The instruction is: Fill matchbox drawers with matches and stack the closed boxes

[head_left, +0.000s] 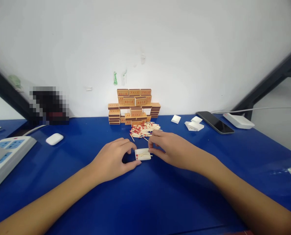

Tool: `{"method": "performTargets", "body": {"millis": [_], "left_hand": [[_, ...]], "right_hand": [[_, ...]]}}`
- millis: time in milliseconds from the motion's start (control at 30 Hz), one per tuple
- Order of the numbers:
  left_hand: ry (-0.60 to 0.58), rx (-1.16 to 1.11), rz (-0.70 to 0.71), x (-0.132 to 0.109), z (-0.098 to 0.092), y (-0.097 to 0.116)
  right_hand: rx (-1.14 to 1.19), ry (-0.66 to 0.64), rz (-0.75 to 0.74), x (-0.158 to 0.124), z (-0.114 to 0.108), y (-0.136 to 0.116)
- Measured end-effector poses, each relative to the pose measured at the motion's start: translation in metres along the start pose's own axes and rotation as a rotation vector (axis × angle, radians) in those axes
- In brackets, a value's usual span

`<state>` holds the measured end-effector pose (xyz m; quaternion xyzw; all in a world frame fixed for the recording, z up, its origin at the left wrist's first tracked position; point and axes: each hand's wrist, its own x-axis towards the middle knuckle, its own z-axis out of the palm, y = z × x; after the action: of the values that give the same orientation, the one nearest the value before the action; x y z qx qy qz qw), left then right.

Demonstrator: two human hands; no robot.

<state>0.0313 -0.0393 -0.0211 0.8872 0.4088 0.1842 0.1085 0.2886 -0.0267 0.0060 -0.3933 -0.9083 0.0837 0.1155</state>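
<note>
Between the thumb and index finger of my left hand point(116, 156) is a small white matchbox tray point(147, 159), gripped by its left end. A few red-tipped matches point(143, 154) lie in the tray, and one sticks out past its right end. My right hand point(168, 146) is closed in a pinch at the tray's back right corner; what its fingertips hold, if anything, is hidden. Just behind the tray spreads a heap of loose red-headed matches point(141, 130), its right side partly covered by my right hand.
Yellow-brown matchboxes point(135, 101) stand stacked against the wall. Folded white paper pieces point(195, 125), a phone point(215, 122) and a white box-like device point(238, 120) lie right. A white earbud case point(54, 139) and a power strip point(12, 153) sit left on the blue table point(140, 199).
</note>
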Motion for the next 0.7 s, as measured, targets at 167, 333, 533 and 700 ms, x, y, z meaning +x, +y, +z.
{"method": "performTargets", "body": {"millis": [167, 333, 533, 700], "left_hand": [[-0.001, 0.012, 0.017, 0.0005, 0.0003, -0.0007], [-0.004, 0.017, 0.014, 0.0003, 0.0002, -0.0007], [-0.013, 0.006, 0.018, 0.0007, 0.0009, -0.0019], [-0.009, 0.007, 0.036, 0.0012, 0.0008, -0.0022]], "right_hand": [[0.083, -0.067, 0.008, -0.0044, -0.0020, -0.0011], [0.080, -0.120, 0.023, -0.0034, -0.0033, -0.0026], [0.084, -0.086, -0.014, -0.0006, -0.0009, -0.0030], [0.065, -0.127, -0.029, 0.0005, 0.0028, -0.0073]]}}
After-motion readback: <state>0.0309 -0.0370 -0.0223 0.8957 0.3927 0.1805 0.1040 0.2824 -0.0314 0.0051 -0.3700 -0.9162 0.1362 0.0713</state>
